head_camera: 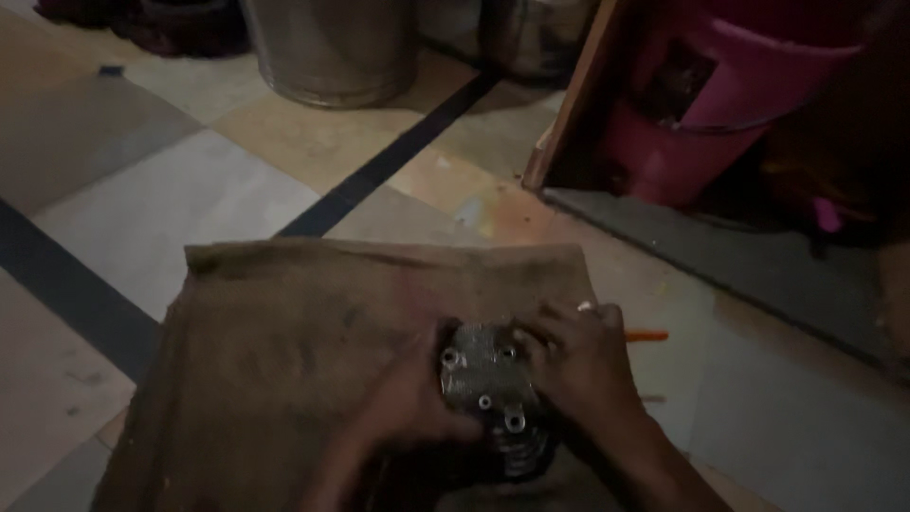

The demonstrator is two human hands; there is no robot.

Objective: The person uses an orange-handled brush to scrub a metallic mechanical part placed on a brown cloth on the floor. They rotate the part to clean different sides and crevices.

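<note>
In the lower centre of the frame, the left hand (409,403) and the right hand (580,358) are gripping a grey finned metal engine part with bolt holes (488,393), fingers curled tight against its sides. The part is resting on a brown burlap cloth (284,351) lying across a tiled floor (171,209). A steel bucket (332,47) is standing at upper left, a pink plastic tub (720,104) at upper right.

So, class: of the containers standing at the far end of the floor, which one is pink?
The plastic bucket at the upper right, behind the leaning wooden board. The two others, the large drum and the smaller pot, are bare grey metal.
</note>
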